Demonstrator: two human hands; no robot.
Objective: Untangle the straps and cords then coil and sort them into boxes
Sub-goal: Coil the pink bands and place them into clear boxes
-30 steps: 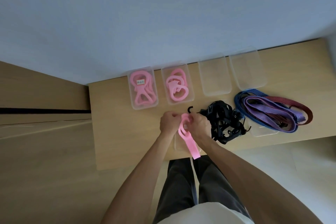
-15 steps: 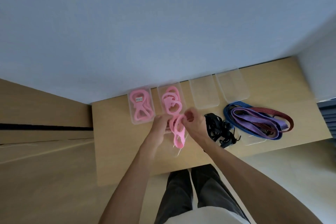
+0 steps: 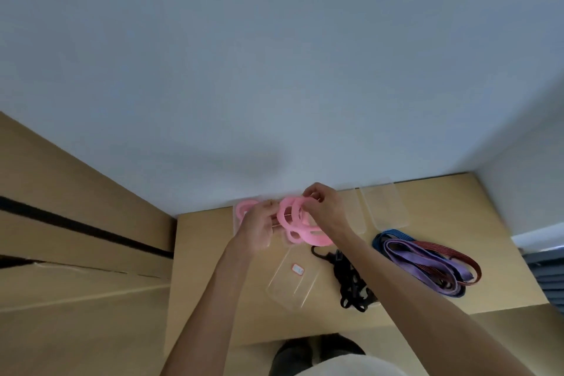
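Both my hands hold a coiled pink strap [image 3: 288,215] up over the clear boxes at the back of the wooden table [image 3: 201,256]. My left hand [image 3: 259,227] grips the coil's left side. My right hand [image 3: 325,207] pinches its upper right edge. Pink straps [image 3: 244,207] lie in the leftmost clear box, partly hidden by my left hand. A black tangle of cords [image 3: 351,281] with a hook lies right of centre. A bundle of purple, blue and red straps [image 3: 427,262] lies at the right.
An empty clear box [image 3: 384,207] stands at the back right by the wall. A clear lid with a small label [image 3: 293,278] lies in front of the boxes. A wooden surface borders the table on the left.
My hands have carried the pink strap away from me toward the back boxes and wound it into a coil. The view has tilted up, showing more wall.
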